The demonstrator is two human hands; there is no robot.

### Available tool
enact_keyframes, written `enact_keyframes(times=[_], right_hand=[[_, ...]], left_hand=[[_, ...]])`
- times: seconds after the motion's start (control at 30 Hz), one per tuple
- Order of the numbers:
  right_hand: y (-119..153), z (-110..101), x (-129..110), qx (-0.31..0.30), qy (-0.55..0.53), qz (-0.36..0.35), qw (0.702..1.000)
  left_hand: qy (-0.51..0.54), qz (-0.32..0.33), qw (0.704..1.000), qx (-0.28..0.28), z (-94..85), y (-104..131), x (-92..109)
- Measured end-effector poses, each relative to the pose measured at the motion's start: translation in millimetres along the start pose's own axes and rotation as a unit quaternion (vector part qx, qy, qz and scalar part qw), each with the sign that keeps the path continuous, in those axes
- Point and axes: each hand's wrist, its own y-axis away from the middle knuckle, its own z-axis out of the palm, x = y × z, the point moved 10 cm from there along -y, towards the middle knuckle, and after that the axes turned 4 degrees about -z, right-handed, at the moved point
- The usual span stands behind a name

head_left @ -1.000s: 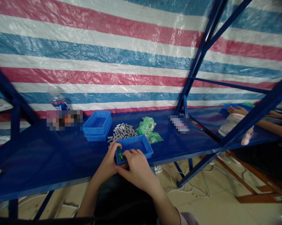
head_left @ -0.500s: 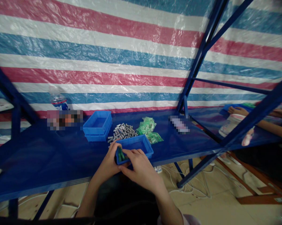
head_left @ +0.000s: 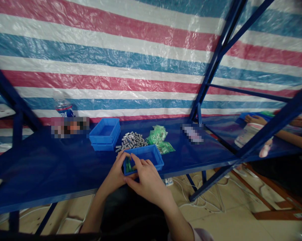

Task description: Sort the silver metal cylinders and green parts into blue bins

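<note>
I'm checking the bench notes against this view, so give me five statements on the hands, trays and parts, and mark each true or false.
1. The left hand holds the left end of the front tray. True.
2. The right hand rests on the stacked trays. False: it is at the front tray.
3. Small green items lie in the front tray's left end. True.
4. The pile of metal cylinders is inside the front tray. False: it lies on the table behind that tray.
5. The green plastic lies right of the metal cylinders. True.
</note>
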Motion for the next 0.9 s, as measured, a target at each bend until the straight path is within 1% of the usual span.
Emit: enact_keyframes(times=[0.33, 0.47, 0.57, 0.63, 0.73, 0.83, 0.9], right_hand=[[0.1, 2.0, 2.1, -0.011, -0.008, -0.001, 1.000], [1.3, -2.5, 3.0, -0.014, -0.020, -0.004, 1.000], [2.1, -10.6, 6.7, 0.000, -0.043, -0.005, 0.999], [2.1, -20.6, 12.3, 0.030, -0.061, -0.006, 0.998], [3.0, -43.5, 31.2, 0.109, -0.061, 0.009, 0.992], [9.4, -70.0, 65.7, 0.208, -0.017, 0.058, 0.976], [17.2, -82.9, 94.1, 0.261, 0.030, 0.108, 0.959]], left_hand=[[-0.007, 0.005, 1.000, 0.010, -3.3, -2.0, 4.4], [-0.011, 0.012, 1.000, 0.008, -2.8, -1.7, 4.3], [-0.012, 0.019, 1.000, 0.006, -3.4, -0.9, 7.8], [-0.018, 0.016, 1.000, 0.001, -3.3, -0.4, 10.0], [-0.031, 0.001, 0.999, -0.011, -2.5, 0.4, 11.4], [-0.038, -0.012, 0.999, -0.021, -1.9, 1.0, 11.0], [-0.038, -0.015, 0.999, -0.023, -2.1, 1.2, 10.9]])
